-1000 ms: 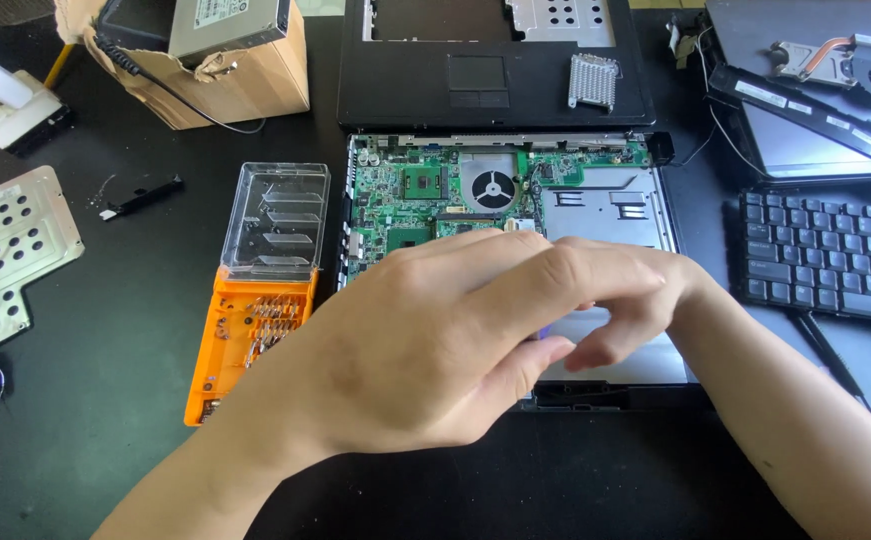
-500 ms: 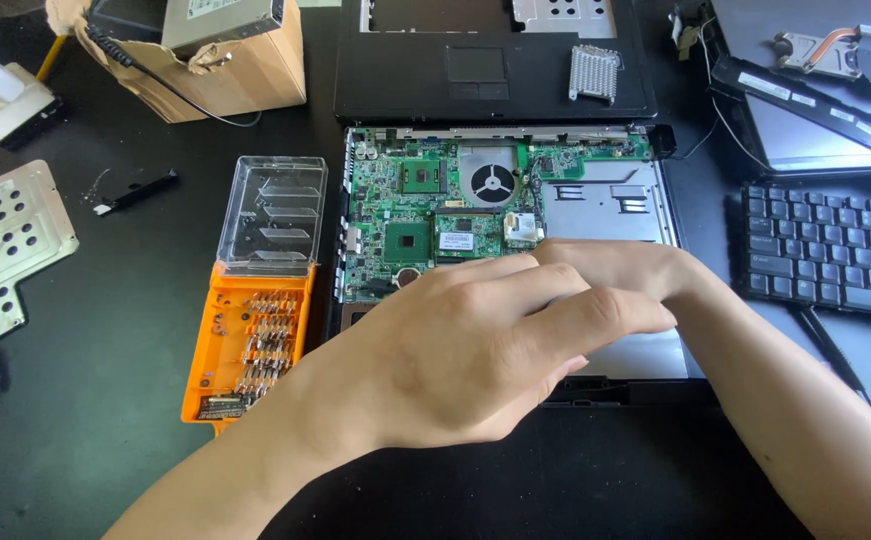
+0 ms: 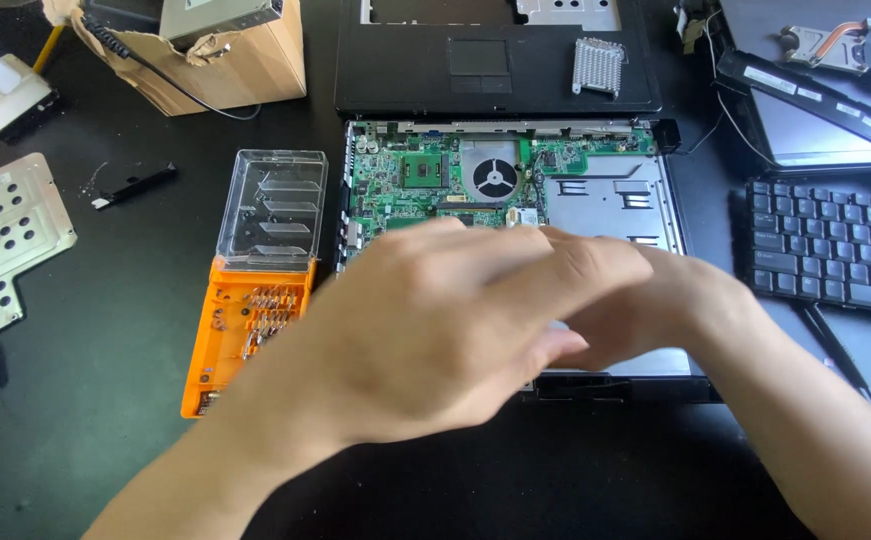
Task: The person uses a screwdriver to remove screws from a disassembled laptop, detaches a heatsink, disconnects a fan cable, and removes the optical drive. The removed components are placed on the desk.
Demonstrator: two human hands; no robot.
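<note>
The left hand (image 3: 435,330) has slid toward the middle of the frame compared with a second ago, so the bit case now shows whole and more of the green board is bared. It lies flat across the lower half of the opened laptop base (image 3: 610,205), fingers stretched and close together, covering the right hand (image 3: 655,305), whose fingers are hidden, so I cannot tell what they hold. By my reading, the work is still on the lower part of the base, under both hands.

At centre left an orange screwdriver-bit case (image 3: 245,320) lies on the black tabletop (image 3: 105,420), its clear lid (image 3: 273,208) folded up. A torn brown cardboard box (image 3: 225,70) stands upper left with a grey metal drive in it. A perforated metal plate (image 3: 0,235) lies at the left edge, a loose black keyboard (image 3: 830,245) at right, and the black palm-rest cover (image 3: 495,55) at top centre
</note>
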